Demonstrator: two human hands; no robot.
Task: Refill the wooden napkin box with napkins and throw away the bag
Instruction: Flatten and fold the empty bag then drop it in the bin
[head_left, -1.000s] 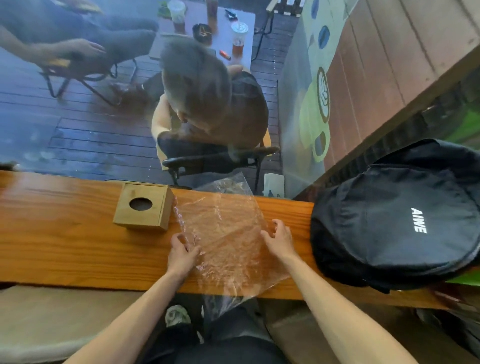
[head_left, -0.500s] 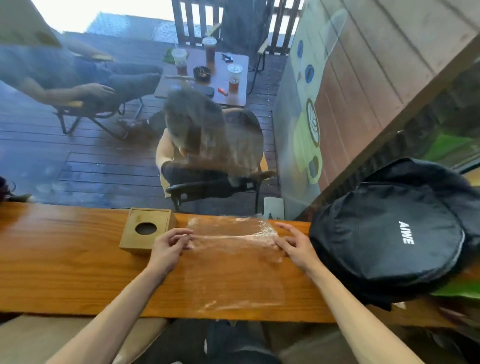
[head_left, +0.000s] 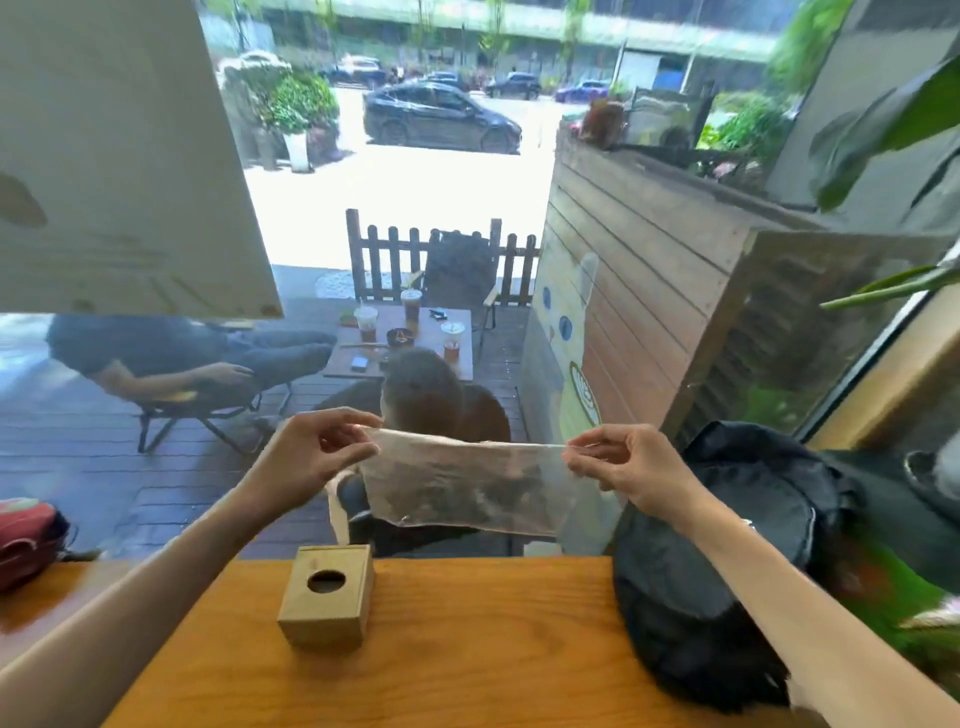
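Observation:
A clear plastic bag (head_left: 467, 486), folded into a flat strip, hangs in the air above the wooden counter (head_left: 467, 649). My left hand (head_left: 306, 457) pinches its left top corner and my right hand (head_left: 628, 467) pinches its right top corner, stretching it taut between them. Below the left hand stands the wooden napkin box (head_left: 327, 595), a small cube with a round hole in its top. The hole looks dark, and I cannot tell what is inside the box.
A black backpack (head_left: 727, 561) lies on the counter at the right, under my right forearm. A red object (head_left: 26, 535) sits at the far left edge. A window pane runs right behind the counter, with seated people and a table of drinks (head_left: 405, 338) outside.
Both hands lifted the bag off the counter, where it lay flat, and now hold it stretched in the air. The view tilted upward. The box stayed put.

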